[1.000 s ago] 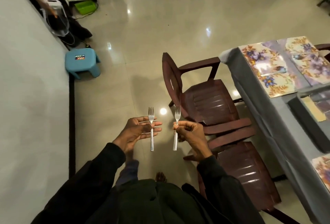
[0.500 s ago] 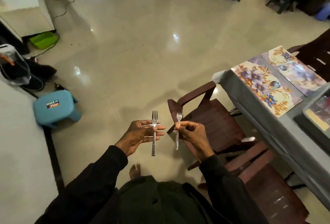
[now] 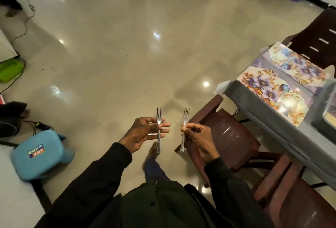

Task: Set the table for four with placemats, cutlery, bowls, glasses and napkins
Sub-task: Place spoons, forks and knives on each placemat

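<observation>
Carrying cutlery upright above the floor, apart from the desk (image 3: 263,118), the person pinches the left fork (image 3: 159,118) in the left hand (image 3: 143,134) with near-straight fingers, curls the right hand (image 3: 197,136) round the right fork (image 3: 185,117), and should lay each squarely beside a placemat (image 3: 269,93) near the desk's corner.

Dim room, ceiling-light glare on glossy floor (image 3: 156,35), warped edges.

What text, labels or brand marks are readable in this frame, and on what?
"TUF": lower line of the sticker on the blue stool, somewhat blurred.
Upper line of that sticker: too blurred to read.
Nothing else carries readable text.
</observation>
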